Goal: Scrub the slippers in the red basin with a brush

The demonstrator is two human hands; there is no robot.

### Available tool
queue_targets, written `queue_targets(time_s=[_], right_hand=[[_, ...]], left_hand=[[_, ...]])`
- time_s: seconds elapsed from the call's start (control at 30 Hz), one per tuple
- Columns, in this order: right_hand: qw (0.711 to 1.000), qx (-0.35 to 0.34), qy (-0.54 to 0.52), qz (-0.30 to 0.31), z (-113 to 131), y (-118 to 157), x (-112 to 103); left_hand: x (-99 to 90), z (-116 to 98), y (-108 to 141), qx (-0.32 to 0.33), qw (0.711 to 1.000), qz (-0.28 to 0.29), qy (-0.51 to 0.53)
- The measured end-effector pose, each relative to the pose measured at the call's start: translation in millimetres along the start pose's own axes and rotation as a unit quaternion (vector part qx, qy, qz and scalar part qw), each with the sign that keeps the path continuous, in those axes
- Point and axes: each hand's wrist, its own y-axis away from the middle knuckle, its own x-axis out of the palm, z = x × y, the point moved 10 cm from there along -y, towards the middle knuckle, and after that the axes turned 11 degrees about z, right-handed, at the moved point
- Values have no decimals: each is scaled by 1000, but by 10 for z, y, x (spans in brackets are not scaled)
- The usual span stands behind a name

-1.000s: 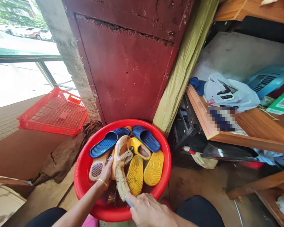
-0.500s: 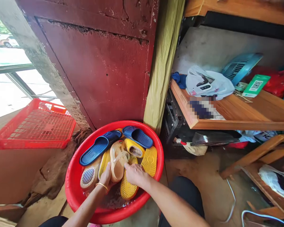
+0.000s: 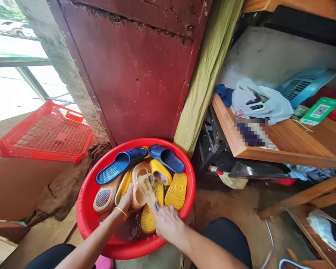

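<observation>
A round red basin (image 3: pixel 83 220) holds water and several shoes. My left hand (image 3: pixel 125 201) grips the left side of a beige clog (image 3: pixel 137 194), its opening facing up. In my right hand (image 3: pixel 166 220) is a brush (image 3: pixel 149 193) with pale bristles and a bit of blue handle showing; its bristles lie on the clog. Around the clog are a blue slipper (image 3: pixel 120 163), another blue slipper (image 3: pixel 172 160), a yellow shoe (image 3: pixel 160 172), an upturned yellow sole (image 3: pixel 177 190) and a beige shoe (image 3: pixel 104 198) with a patterned sole.
Left of the basin stand a red crate (image 3: pixel 58 136) and a brown cloth (image 3: pixel 64 190). Behind it are a dark red door (image 3: pixel 134 78) and a yellowish post (image 3: pixel 201 89). A wooden shelf (image 3: pixel 296 149) with a white plastic bag (image 3: pixel 261 102) is at the right.
My right hand has moved slightly down and right, and the brush now shows clearly over the clog. My left hand still holds the clog. The whole view has shifted.
</observation>
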Motion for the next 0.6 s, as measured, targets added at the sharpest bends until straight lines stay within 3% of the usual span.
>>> queue_targets(time_s=[0.1,0.17,0.27,0.4,0.47,0.6], right_hand=[[998,28,-42,31,-145,-362,-162],[997,39,-54,34,-163,-456,-239],[997,32,-59,43,-35,-302,-202],[996,-67,-44,43,274,211,-36],[994,-101,-30,35,306,382,2],[997,-58,-10,50,81,229,-13]], left_hand=[[143,-21,95,13,999,28,-44],[163,-62,126,30,994,24,-101],[130,-155,132,66,984,11,-165],[58,-278,168,106,978,-10,-178],[81,-299,205,106,981,1,-161],[181,-265,262,79,988,32,-132]])
